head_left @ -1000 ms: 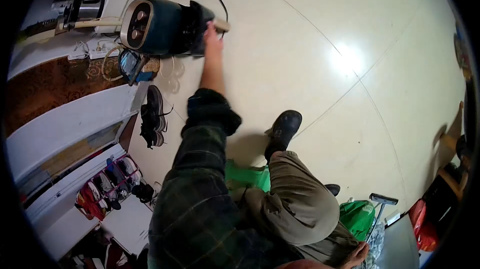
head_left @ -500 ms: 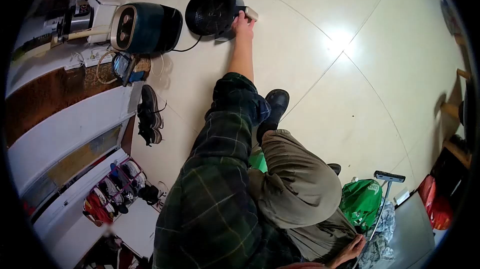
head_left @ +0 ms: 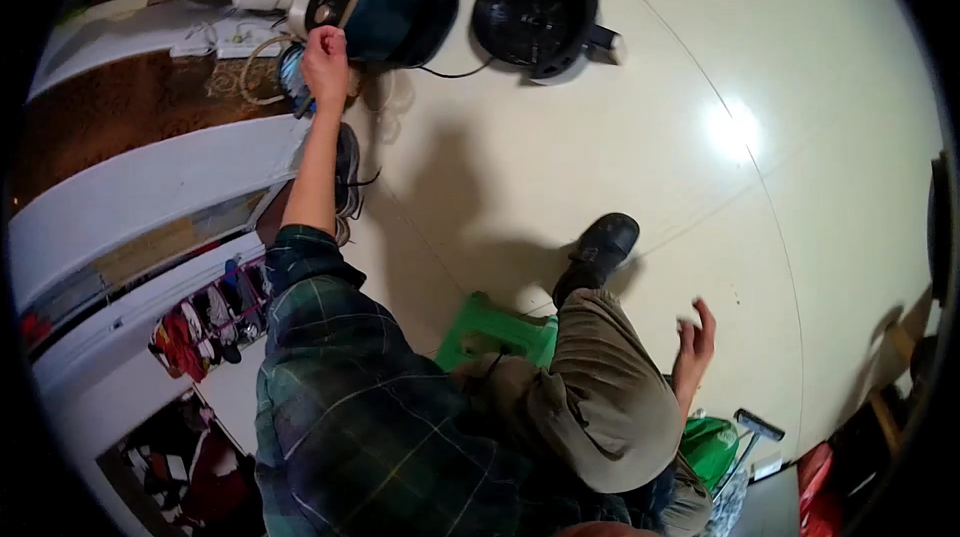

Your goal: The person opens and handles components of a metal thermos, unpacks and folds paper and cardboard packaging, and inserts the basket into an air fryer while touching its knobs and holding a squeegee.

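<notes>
The air fryer body (head_left: 395, 7) sits at 11 o'clock; expect a bulky, rigid load, best supported with both hands on its sides. The removable basket (head_left: 530, 17), just past 12 o'clock, looks stiff and lighter; grip by its handle (head_left: 606, 39). Left hand (head_left: 325, 67): fingers curled beside the lower knob (head_left: 323, 13), contact unclear. Right hand (head_left: 693, 352), 4 o'clock: empty, fingers parted, slightly bent.

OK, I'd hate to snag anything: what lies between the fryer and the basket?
In the head view, a black cord crosses the otherwise bare floor between the fryer and the basket.
</notes>
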`<action>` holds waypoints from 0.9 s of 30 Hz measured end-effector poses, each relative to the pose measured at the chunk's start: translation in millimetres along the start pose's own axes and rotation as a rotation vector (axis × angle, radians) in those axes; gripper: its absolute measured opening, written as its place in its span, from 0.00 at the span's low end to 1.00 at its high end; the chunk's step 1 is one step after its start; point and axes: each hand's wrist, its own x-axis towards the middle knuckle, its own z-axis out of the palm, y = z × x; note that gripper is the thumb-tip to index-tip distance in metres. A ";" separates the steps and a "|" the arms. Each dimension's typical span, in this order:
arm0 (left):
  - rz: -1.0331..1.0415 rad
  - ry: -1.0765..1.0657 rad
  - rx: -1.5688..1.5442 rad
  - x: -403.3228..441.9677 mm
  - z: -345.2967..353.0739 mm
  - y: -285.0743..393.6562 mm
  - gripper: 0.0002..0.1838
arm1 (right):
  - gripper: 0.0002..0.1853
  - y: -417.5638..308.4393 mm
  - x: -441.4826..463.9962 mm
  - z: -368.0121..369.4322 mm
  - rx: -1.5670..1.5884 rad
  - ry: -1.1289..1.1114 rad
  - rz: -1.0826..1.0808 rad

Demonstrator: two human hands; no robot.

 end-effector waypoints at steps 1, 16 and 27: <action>0.039 -0.077 0.021 3.6 -1.6 -24.5 0.03 | 0.20 -6.9 29.2 26.4 -0.062 -0.068 -0.042; -0.066 -0.869 0.357 -133.4 233.6 -34.6 0.27 | 0.44 -131.2 299.5 259.3 -0.478 -0.270 -0.504; -0.004 -0.579 -0.003 -143.5 220.0 -47.0 0.13 | 0.17 -63.7 265.1 181.7 -0.123 -0.683 -0.138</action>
